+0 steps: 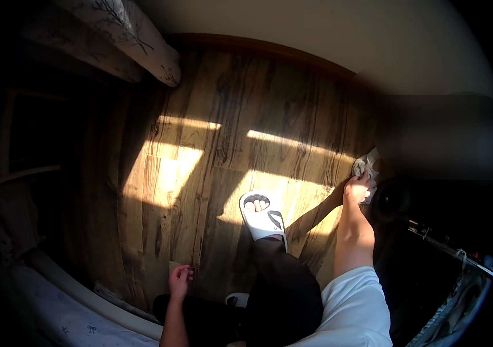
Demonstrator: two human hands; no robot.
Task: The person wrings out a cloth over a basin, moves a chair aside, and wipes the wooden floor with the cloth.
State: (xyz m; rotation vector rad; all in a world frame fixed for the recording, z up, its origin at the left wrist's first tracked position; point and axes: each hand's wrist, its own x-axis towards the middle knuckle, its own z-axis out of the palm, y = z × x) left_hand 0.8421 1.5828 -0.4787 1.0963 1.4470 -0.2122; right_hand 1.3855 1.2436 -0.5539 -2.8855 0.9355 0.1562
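Observation:
My right hand point(357, 188) reaches down at the right, its fingers pressed on a crumpled pale cloth point(372, 159) near the floor. The cloth bunches around the fingertips, and part of it lies in shadow. Above the wood-plank floor point(200, 191), my left hand point(181, 281) hangs at the lower left with loosely curled fingers. Nothing shows in that hand, and it stays apart from the things around it.
My foot in a white slipper point(265, 222) stands on the sunlit planks, between my two hands. A patterned curtain point(136, 40) hangs at the upper left. Bedding with small bows point(78, 312) lies lower left. A dark rack with a metal bar point(451, 251) stands right.

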